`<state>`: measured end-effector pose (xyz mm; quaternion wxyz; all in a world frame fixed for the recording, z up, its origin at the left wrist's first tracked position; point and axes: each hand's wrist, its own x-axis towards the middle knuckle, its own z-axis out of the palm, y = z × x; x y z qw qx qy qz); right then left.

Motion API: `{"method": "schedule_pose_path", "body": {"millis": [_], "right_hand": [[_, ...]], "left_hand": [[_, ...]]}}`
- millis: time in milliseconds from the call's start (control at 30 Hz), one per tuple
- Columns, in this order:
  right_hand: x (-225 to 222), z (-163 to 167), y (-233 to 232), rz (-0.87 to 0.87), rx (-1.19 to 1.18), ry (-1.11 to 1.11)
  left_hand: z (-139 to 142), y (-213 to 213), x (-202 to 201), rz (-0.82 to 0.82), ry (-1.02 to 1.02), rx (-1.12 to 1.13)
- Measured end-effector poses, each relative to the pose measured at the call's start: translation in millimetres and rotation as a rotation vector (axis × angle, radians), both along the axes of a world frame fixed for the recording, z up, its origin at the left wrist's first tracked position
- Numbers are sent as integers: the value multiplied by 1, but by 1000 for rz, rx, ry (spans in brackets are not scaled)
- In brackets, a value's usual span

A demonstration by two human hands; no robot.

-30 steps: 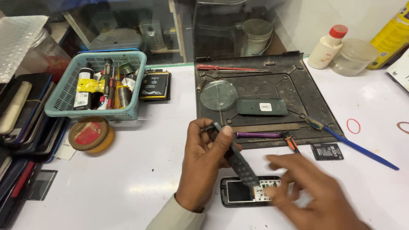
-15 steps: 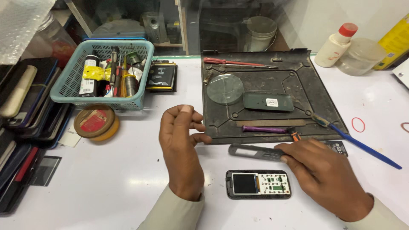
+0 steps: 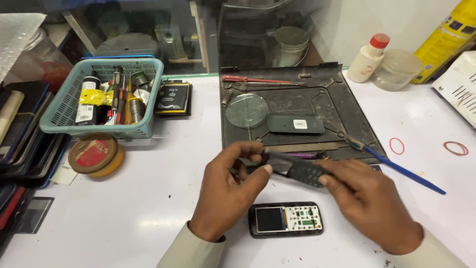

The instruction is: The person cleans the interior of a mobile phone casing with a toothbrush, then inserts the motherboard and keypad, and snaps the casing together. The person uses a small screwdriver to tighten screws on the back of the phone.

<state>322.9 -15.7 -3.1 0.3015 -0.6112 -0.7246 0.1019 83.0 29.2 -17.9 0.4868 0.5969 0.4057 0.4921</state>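
Both hands hold a dark phone front cover with keypad (image 3: 297,168) just above the white table. My left hand (image 3: 228,191) pinches its left end between thumb and fingers. My right hand (image 3: 369,201) grips its right end. Below them lies an opened small phone (image 3: 286,219) with its screen and bare circuit board showing, flat on the table between my wrists. A purple-handled tool (image 3: 302,155) lies just behind the cover, partly hidden.
A black work mat (image 3: 342,111) holds a round glass lens (image 3: 247,110), a dark back cover (image 3: 296,123) and a red screwdriver (image 3: 258,80). A blue-handled tool (image 3: 401,168) lies right. A teal basket (image 3: 64,116) of tools, a tape roll (image 3: 93,154) and a battery (image 3: 172,98) sit left.
My left hand moved from the table to the cover's left end. Both hands have lifted the cover off the table, over the spot just behind the opened phone.
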Motion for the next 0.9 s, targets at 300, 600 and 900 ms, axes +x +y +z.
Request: {"method": "schedule_pose_path", "body": {"millis": [300, 600, 900], "right_hand": [[12, 6, 6, 139, -244, 314], [-5, 17, -7, 299, 75, -86], [7, 8, -16, 222, -75, 70]], "left_hand": [[-7, 6, -3, -47, -51, -83], [10, 3, -6, -16, -152, -444], [18, -29, -11, 3, -41, -519]]}}
